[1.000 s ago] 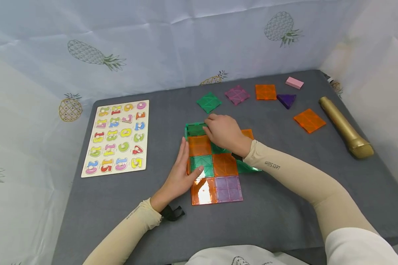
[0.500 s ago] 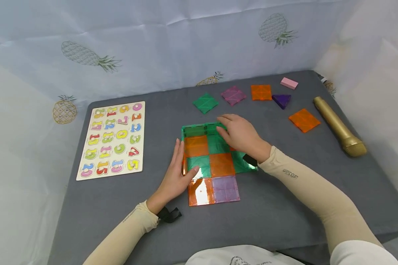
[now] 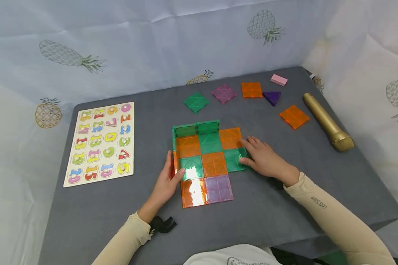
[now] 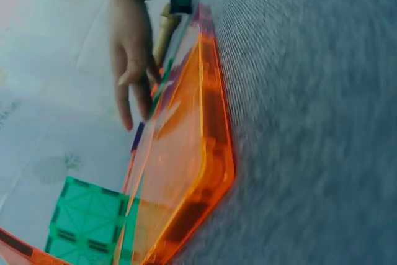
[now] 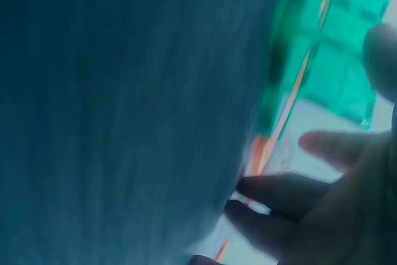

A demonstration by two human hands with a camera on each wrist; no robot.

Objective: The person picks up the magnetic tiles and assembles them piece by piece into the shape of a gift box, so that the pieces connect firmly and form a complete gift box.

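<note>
Several translucent magnetic tiles in orange, green and purple form a flat base (image 3: 214,164) on the table. Two green tiles (image 3: 208,127) stand upright along its back edge, and an orange tile (image 3: 176,161) stands along its left side. My left hand (image 3: 163,187) rests against that left side, thumb over the base's edge. At the right edge, my right hand (image 3: 266,161) has its fingertips by an orange and a green base tile, fingers spread and relaxed. The left wrist view shows an orange base tile (image 4: 214,122) close up. In the blurred right wrist view, green tiles (image 5: 341,54) appear beyond the fingers (image 5: 291,193).
A number puzzle board (image 3: 99,143) lies at the left. Loose at the back are a green tile (image 3: 196,102), a purple tile (image 3: 224,94), two orange tiles (image 3: 251,90), a purple triangular block (image 3: 272,97) and a pink block (image 3: 279,80). A gold microphone (image 3: 328,122) lies far right.
My right hand has left the back wall and moved right and nearer, to the base's right edge. The second upright green tile is uncovered. My left hand stays at the left side.
</note>
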